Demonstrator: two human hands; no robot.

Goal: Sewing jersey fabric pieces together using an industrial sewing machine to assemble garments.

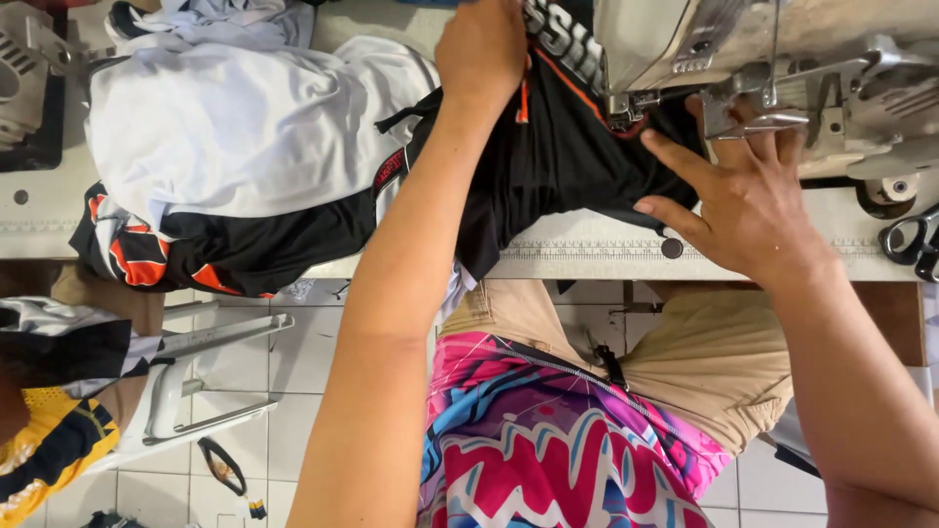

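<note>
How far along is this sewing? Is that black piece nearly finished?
Hard to say how much seam is done. A heap of white and black-orange garments lies on the table's left; finished or waiting, I cannot tell. In hand: the black garment under the sewing machine, the left hand on it beyond the machine and the right hand pressing it flat.

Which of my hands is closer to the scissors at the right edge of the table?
Right. The right hand lies flat on the black garment under the sewing machine, just left of the scissors. The left hand is far off, at the garment's far side.
</note>
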